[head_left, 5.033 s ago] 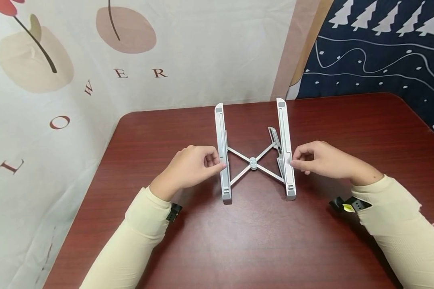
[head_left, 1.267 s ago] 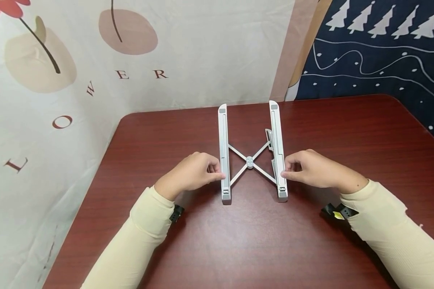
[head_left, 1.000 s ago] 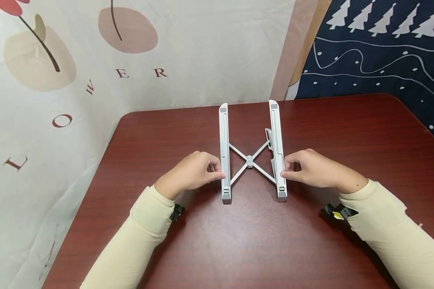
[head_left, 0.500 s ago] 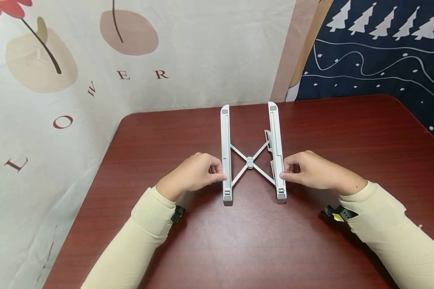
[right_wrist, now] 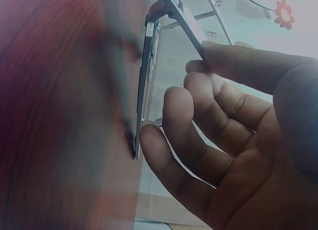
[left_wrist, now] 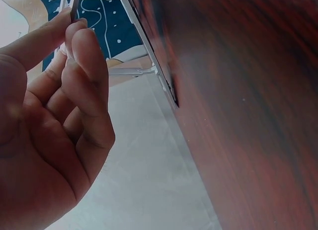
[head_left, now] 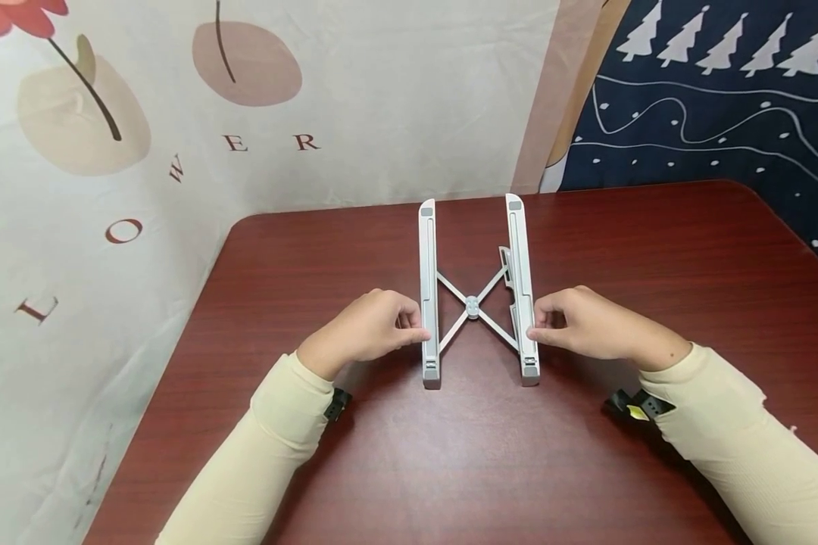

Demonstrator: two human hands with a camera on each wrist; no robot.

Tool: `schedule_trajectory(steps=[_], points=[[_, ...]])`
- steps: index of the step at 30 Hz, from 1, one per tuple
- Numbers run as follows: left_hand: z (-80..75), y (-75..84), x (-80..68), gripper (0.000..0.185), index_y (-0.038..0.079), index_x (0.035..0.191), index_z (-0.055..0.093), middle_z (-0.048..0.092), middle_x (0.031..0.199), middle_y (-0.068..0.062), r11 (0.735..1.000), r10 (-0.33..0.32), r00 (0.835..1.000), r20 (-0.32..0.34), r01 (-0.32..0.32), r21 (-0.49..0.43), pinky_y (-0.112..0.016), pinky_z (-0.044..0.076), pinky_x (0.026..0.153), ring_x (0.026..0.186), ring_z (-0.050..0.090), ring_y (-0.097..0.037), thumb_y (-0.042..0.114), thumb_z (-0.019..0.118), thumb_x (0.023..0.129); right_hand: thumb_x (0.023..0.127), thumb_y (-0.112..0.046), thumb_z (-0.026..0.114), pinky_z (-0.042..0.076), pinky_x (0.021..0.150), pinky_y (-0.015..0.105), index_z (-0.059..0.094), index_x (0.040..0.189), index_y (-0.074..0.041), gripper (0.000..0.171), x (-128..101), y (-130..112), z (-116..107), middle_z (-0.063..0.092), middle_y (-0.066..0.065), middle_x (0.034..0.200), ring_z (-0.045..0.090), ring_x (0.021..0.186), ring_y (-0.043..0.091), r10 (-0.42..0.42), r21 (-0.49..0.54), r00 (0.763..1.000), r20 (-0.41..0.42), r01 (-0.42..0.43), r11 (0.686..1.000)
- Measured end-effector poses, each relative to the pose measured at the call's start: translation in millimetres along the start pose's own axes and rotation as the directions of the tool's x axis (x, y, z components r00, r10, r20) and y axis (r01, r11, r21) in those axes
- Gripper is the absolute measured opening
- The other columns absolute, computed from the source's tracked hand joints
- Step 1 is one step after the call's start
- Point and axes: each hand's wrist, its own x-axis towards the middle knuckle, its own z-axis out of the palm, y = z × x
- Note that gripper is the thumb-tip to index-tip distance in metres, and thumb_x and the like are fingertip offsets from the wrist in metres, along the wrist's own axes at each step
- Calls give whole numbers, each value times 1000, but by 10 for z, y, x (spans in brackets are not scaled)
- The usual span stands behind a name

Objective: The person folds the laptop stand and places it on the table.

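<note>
The folding silver metal laptop stand is pinched between the left hand and right hand, mid-collapse on the dark red wooden table; probably more inward squeezing is needed, evenly.

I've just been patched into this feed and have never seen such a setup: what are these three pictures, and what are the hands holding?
There is no machine here: a person works with two bare hands. The wide picture comes from a camera on the person's head, looking down at a dark red table. The two close, blurry pictures come from cameras strapped to each wrist.

On the table stands a silver folding stand: two long rails joined by a crossed, scissor-like link. The left hand pinches the left rail and the right hand pinches the right rail, each from the outer side. In the wrist views you see the fingers meeting the rail edges up close.
</note>
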Motion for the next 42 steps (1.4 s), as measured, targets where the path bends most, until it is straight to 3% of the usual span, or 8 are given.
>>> schedule_trajectory(steps=[42], points=[[61, 5, 7, 27, 20, 66, 64, 51, 56, 13, 998, 18, 1000, 13, -18, -56, -22, 37, 54, 52, 42, -3, 28, 77, 88, 88, -14, 75, 40, 55, 21, 58, 69, -22, 27, 21, 2, 93, 49, -15, 61, 44, 57, 0, -71, 18, 997, -35, 72, 997]])
